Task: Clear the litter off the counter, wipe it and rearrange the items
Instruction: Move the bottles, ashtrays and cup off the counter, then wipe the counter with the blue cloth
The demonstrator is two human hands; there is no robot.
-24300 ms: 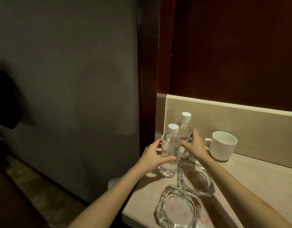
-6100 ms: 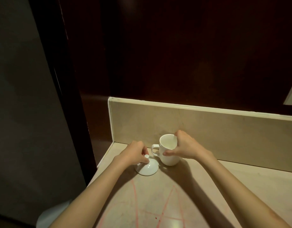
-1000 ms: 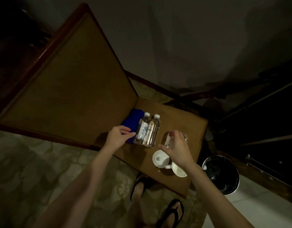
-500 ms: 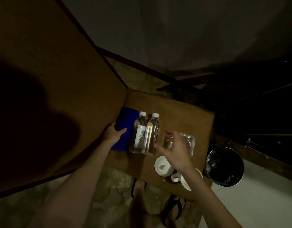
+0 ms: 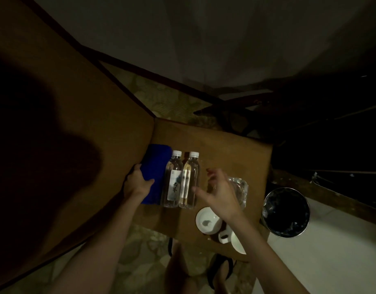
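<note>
On a brown chair seat (image 5: 229, 145) lie a folded blue cloth (image 5: 156, 166), two clear water bottles (image 5: 181, 181) side by side, glass ashtrays (image 5: 239, 187), a white lid (image 5: 205, 222) and a white mug (image 5: 236, 240). My left hand (image 5: 137, 183) grips the near left edge of the blue cloth, thumb on top. My right hand (image 5: 220, 190) hovers with spread fingers just right of the bottles, above the ashtrays, holding nothing. The ashtrays are partly hidden by that hand.
The chair's tall brown back (image 5: 66, 134) fills the left side. A round metal bin with a dark liner (image 5: 285, 212) stands right of the seat on a pale floor. My feet in dark sandals (image 5: 221, 270) stand on patterned carpet below the seat.
My left hand has closed on the blue cloth's edge. My right hand has let go of the glass ashtray and lifted, fingers spreading. The view has moved closer to the seat.
</note>
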